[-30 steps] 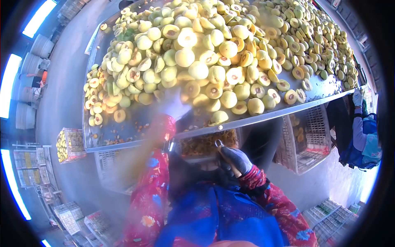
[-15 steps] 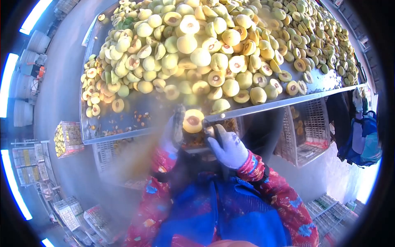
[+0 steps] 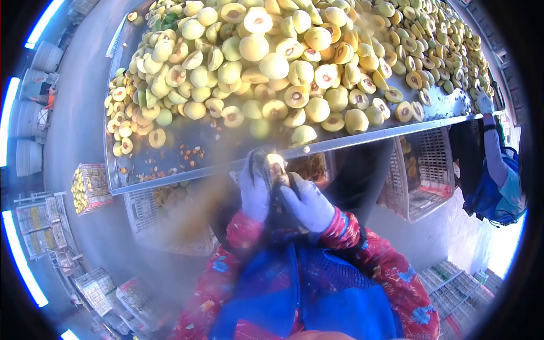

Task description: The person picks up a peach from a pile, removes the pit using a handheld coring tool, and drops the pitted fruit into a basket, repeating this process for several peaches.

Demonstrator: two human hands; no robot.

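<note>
Table: big metal tray table [image 3: 187, 133], raised rim along near edge, fruit heaped on it.
Fruit heap: pale yellow-green halves [image 3: 253, 47], some cut side up with brown centers, spread over most of table; small scraps [image 3: 195, 152] at near left.
Right crate: white/red plastic crate [image 3: 433, 164], under table edge, a few yellowish pieces inside.
Left crate: pale crate [image 3: 139, 211], partly under table, yellow-brown pieces inside, blurred.
Middle crate: behind hands, mostly hidden, brownish pieces [image 3: 309, 167] inside.
Far-left crate: small in view [image 3: 101, 184], packed with yellow fruit.
Crate stacks: lower left [image 3: 102, 294] and lower right [image 3: 453, 289], contents unclear.
Tubs: white, in a row [image 3: 28, 157] at far left, contents unclear.
Co-worker: person in blue [image 3: 498, 187] at far right, gloved hand at heap.
Left hand: gloved [image 3: 255, 190], fingers closed on fruit half.
Right hand: gloved [image 3: 311, 205], fingers curled in around tool, right against fruit half.
Fruit half: tilted nearly edge-on [image 3: 276, 162], between both hands' fingertips, just off table's near rim.
Tool: mostly hidden in right hand, handle end [image 3: 303, 229] pokes out below palm.
</note>
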